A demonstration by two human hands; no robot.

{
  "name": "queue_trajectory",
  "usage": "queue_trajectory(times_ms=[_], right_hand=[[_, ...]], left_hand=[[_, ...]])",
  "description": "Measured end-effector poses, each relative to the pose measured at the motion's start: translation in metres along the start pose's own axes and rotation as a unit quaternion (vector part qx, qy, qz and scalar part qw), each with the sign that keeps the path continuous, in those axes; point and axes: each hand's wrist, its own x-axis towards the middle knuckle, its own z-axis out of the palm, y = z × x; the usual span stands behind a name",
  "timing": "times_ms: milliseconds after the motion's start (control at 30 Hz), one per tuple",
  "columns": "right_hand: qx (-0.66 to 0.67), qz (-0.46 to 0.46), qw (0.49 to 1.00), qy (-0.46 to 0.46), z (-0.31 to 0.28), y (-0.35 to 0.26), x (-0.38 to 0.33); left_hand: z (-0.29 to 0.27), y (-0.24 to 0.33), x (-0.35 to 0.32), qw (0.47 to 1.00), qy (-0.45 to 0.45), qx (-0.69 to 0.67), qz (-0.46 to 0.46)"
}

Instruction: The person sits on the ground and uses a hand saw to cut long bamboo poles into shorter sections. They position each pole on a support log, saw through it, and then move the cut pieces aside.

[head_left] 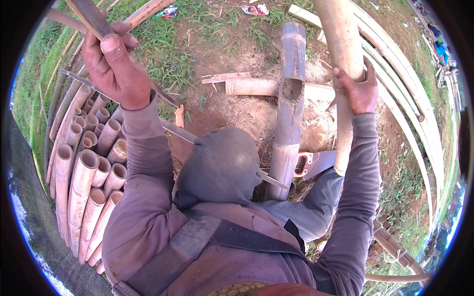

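Note:
My left hand [118,66] is raised at the upper left, fingers closed around a brown wooden handle [89,17]. A dark, narrow, blade-like piece [167,94] shows beyond the wrist, in line with the handle; the hand hides whether they join. My right hand [358,89] grips a thick, pale bamboo pole [341,49], which stands steeply beside my leg. Between my hands lies a grey bamboo pole [289,118] with a notch cut in it, across a paler bamboo piece [252,87]. A handsaw [318,164] with a reddish handle rests near the pole's lower end.
Many cut bamboo tubes [84,172] are stacked at left. A long thin strip [175,129] runs behind my left arm and past my knee [219,163]. Long bamboo poles [410,64] lie at right. Sawdust [237,116] and grass [168,54] cover the ground.

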Motion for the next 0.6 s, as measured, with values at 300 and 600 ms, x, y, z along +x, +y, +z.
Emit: queue_trajectory(times_ms=[300, 600], right_hand=[[0.446, -0.054, 0.88, 0.153, -0.075, -0.066, 0.039], [0.631, 0.112, 0.75, 0.161, 0.085, -0.014, -0.006]], left_hand=[[-0.022, 0.0, 0.008, 0.999, 0.03, 0.019, 0.015], [-0.047, 0.006, 0.009, 0.998, 0.039, 0.03, -0.024]])
